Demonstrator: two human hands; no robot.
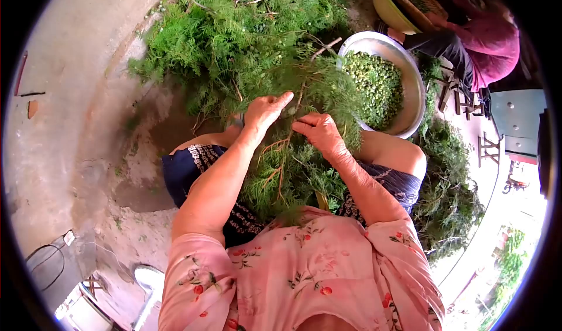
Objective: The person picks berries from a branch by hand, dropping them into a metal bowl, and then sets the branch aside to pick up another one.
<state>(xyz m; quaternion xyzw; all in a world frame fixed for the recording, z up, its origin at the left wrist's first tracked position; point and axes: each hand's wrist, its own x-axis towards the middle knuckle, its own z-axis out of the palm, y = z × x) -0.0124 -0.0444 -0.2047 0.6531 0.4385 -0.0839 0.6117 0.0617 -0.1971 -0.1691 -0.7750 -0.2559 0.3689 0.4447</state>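
A leafy conifer branch (301,97) with a thin brown stem lies across my lap, between my two hands. My left hand (264,113) is closed beside the stem, its thumb pointing toward it; what its fingers hold is hidden. Just right of it and a little lower, my right hand (322,133) is closed, with its fingertips pinched at the branch's stem. A wide metal basin (414,91) full of small pale-green cones or seed pods (374,88) stands beyond my right hand, by my knee. Some foliage overlaps the basin's left side.
A large heap of cut green branches (234,44) lies ahead. More branches (448,184) are on the ground at right. At upper right, another person in a magenta top (492,44) sits with a woven tray (413,6) and a yellow-green bowl (391,9).
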